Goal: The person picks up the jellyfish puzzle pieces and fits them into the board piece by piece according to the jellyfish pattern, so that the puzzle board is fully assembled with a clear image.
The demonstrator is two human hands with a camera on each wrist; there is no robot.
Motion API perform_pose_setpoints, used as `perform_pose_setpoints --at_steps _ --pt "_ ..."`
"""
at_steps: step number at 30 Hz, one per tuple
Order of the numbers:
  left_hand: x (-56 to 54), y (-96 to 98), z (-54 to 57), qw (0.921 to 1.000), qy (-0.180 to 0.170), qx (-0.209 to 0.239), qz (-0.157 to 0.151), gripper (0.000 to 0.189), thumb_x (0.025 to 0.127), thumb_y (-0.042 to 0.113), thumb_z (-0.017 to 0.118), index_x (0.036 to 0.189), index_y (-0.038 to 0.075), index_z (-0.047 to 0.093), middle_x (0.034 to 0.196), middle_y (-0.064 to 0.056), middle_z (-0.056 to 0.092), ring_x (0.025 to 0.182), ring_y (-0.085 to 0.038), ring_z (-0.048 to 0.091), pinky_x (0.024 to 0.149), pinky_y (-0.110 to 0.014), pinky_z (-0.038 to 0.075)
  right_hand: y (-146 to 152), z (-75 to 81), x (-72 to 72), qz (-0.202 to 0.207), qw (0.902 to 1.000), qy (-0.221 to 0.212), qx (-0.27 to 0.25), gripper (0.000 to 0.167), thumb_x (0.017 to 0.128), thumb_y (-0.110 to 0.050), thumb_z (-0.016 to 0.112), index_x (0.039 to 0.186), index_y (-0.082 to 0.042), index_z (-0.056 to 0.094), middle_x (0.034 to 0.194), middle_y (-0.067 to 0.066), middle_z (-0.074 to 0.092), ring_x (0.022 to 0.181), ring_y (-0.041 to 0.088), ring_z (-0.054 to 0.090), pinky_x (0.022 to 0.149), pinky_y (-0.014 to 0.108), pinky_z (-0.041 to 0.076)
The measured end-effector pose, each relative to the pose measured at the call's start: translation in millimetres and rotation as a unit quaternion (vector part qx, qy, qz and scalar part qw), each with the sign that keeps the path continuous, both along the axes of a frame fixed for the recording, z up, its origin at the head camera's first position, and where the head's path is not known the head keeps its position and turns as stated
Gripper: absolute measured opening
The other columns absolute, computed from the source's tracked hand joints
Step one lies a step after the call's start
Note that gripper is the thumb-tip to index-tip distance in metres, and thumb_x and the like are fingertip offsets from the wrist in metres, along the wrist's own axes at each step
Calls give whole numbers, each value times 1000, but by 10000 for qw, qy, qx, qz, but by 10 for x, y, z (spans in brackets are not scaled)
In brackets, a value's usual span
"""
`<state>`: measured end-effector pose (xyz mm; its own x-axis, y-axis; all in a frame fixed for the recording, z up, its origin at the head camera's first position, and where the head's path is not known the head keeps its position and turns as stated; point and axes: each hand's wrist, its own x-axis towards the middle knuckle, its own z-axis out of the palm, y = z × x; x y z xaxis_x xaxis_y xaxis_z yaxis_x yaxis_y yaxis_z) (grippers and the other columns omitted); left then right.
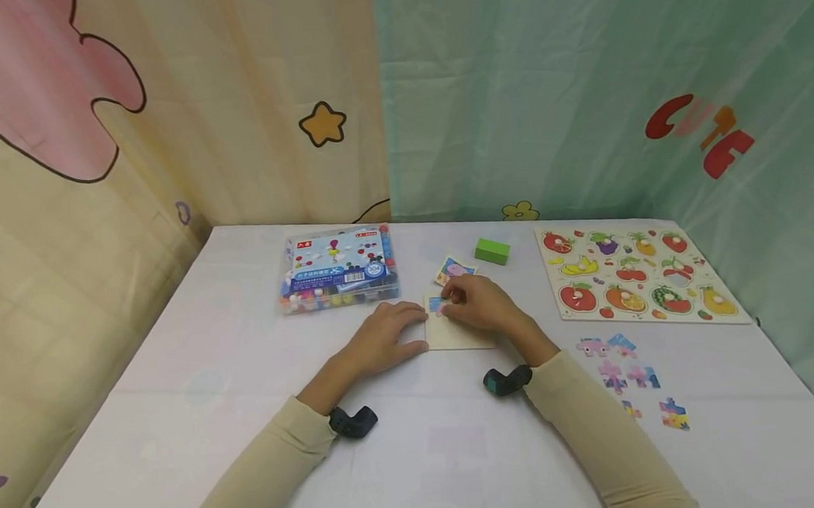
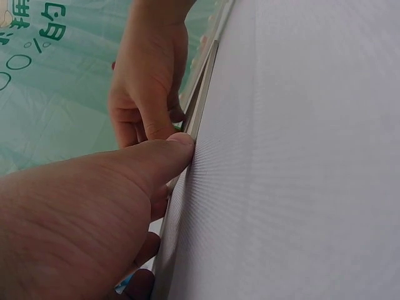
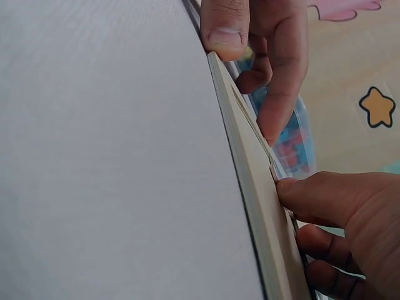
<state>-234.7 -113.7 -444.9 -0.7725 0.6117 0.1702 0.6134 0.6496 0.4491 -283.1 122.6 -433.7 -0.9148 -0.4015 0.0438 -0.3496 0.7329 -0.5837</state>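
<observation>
A small pale wooden puzzle board lies flat on the white table, with a blue-and-pink jigsaw piece in its upper left corner. My right hand pinches that piece between thumb and fingers; in the right wrist view it looks slightly tilted above the board. Along the board's left edge, my left hand touches with thumb and forefinger spread apart. The left thumb rests at the near corner. Right of the right forearm lie several loose jigsaw pieces, partly hidden by the sleeve.
Behind the board lie a small picture card and a green block. A clear plastic box of colourful parts sits at the back left. A fruit puzzle board lies at the right. Printed curtains enclose the table's back and sides.
</observation>
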Motion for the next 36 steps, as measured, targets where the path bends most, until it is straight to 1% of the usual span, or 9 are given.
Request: perform_pose_setpoints --at_steps 11,17,21,25,27,29,33,36 --pt "13 -18 -7 10000 20 13 39 50 94 32 74 135 6 63 140 -7 58 122 -27 51 100 -42 43 -32 26 21 67 9999 48 112 23 91 -24 78 108 -10 73 87 1 60 82 19 54 73 35 45" --pt "32 -29 8 10000 -54 -1 45 50 94 33 74 135 6 63 141 -7 58 123 -27 51 101 -42 42 -22 8 14 178 9998 103 -4 25 89 -23 79 108 -8 72 88 2 61 83 20 55 76 36 46" --pt "24 -31 -3 10000 14 2 35 50 94 33 73 135 5 63 141 -7 57 124 -27 51 103 -43 41 -2 31 0 164 9998 10 -71 27 89 -23 79 110 -9 72 89 2 61 85 20 55 76 35 47" --pt "7 -35 -7 10000 38 -3 34 50 94 33 73 135 5 63 141 -8 57 126 -27 50 105 -42 39 47 142 -15 226 9995 -83 -205 30 91 -23 78 115 -7 70 93 3 62 88 21 57 76 35 49" --pt "4 -37 -2 10000 0 -20 61 50 94 33 73 135 6 63 141 -7 58 125 -27 50 105 -42 40 93 234 -8 329 9990 -128 -291 31 92 -22 76 118 -7 69 96 3 62 91 22 57 78 35 50" --pt "3 -36 5 10000 -49 -25 76 50 94 33 74 135 6 63 141 -7 58 125 -27 50 105 -43 40 166 336 16 523 9978 -125 -384 32 94 -21 74 121 -5 68 99 4 63 94 23 57 79 36 50" --pt "5 -17 15 9999 -141 -49 84 50 94 33 73 136 7 63 142 -6 57 126 -26 49 104 -42 40 411 503 117 928 9951 -12 -338 34 96 -19 72 125 -3 67 101 3 64 97 23 59 82 40 51" --pt "6 6 16 9998 -180 -84 63 51 94 33 73 136 7 62 142 -6 57 127 -26 48 105 -41 40 666 560 236 929 9955 69 -167 35 96 -21 72 126 -3 66 104 3 65 99 23 59 86 45 51"
